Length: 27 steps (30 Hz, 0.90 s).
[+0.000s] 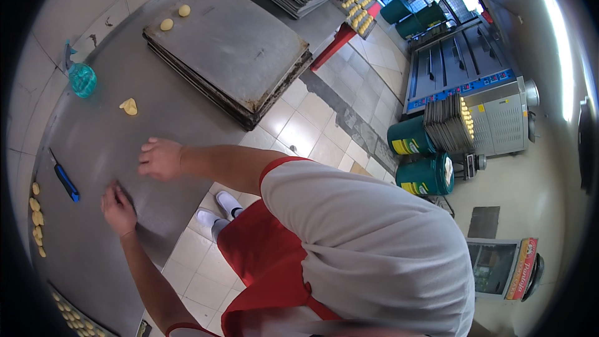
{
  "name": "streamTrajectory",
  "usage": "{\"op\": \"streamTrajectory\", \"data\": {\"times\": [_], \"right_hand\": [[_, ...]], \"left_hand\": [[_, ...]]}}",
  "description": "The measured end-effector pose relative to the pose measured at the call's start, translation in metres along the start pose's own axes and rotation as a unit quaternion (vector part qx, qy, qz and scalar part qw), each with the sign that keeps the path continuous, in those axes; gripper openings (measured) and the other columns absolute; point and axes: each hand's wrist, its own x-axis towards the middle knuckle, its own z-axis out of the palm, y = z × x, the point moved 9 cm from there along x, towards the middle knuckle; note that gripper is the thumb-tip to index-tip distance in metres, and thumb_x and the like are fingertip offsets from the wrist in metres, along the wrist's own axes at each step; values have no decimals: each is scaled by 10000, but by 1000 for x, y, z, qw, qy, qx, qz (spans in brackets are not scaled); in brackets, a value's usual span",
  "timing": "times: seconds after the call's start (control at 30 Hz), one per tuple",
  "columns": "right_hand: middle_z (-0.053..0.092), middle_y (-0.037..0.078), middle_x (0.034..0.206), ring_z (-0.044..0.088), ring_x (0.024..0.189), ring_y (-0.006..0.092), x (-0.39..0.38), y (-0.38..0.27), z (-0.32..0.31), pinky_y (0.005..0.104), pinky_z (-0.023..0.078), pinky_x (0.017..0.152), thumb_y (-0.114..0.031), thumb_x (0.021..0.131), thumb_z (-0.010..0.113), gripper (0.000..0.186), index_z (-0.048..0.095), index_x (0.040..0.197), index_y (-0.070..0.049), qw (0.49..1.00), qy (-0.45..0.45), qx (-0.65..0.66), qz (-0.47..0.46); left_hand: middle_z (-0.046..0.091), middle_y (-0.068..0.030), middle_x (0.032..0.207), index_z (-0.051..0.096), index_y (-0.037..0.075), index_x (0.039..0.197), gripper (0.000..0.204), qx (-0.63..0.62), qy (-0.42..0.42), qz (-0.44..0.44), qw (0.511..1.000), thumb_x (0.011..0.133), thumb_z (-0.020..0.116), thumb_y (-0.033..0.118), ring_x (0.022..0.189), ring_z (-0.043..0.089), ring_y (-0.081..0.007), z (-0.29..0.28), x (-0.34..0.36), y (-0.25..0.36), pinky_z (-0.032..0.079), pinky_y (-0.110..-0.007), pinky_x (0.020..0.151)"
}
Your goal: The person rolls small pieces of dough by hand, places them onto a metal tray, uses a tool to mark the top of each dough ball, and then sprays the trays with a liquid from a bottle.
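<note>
Both my hands are over the grey metal worktable [168, 212]. My right hand [161, 158] is palm down with its fingers curled; anything under them is hidden. Closer to the lower edge of the view, my left hand [117, 209] rests on the tabletop, its fingers slightly bent and apart, with nothing visible in them. A flattened yellow dough piece [129, 107] lies beyond my right hand. A blue-and-black utility knife [64, 178] is beside my left hand. Several shaped dough pieces [37, 218] form a row along the table's far edge.
Stacked baking trays [231, 43] carry two dough balls [166, 24]. A green spray bottle [82, 78] stands by the tiled wall. Another tray [78, 321] of dough is at the lower left. Across the tiled floor are an oven [462, 62] and teal drums [424, 175].
</note>
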Motion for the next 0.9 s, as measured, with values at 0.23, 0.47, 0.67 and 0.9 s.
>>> {"op": "streamTrajectory", "data": {"times": [0.23,0.47,0.67,0.9], "right_hand": [[640,101,1080,603,1122,309,-93,23,-8,518,481,994,-212,871,715,264,673,1122,-142,995,19,-4,100],[636,99,1084,603,1121,315,-5,-17,-5,512,467,1019,-212,897,706,227,682,1108,-131,997,12,36,67],[650,88,1112,607,1148,312,-62,43,-16,497,467,1036,-196,898,703,242,674,1130,-133,995,57,34,77],[639,74,1069,607,1107,295,-19,-17,-7,481,472,986,-209,868,740,274,673,1125,-142,996,33,4,82]], "left_hand": [[720,-222,1187,677,59,1332,295,20,82,20,996,1063,588,141,1098,639,-443,-2,-82,35,488,-518,1000],[717,-190,1166,639,68,1388,334,14,8,54,998,1067,581,139,1054,652,-431,8,7,22,514,-506,955],[703,-184,1269,619,50,1414,350,-3,46,-81,996,1085,578,163,1134,645,-423,-3,-66,-13,504,-495,1005],[687,-197,1308,626,41,1400,358,62,-51,10,997,1062,595,154,1197,627,-411,23,-6,42,482,-523,1034]]}}
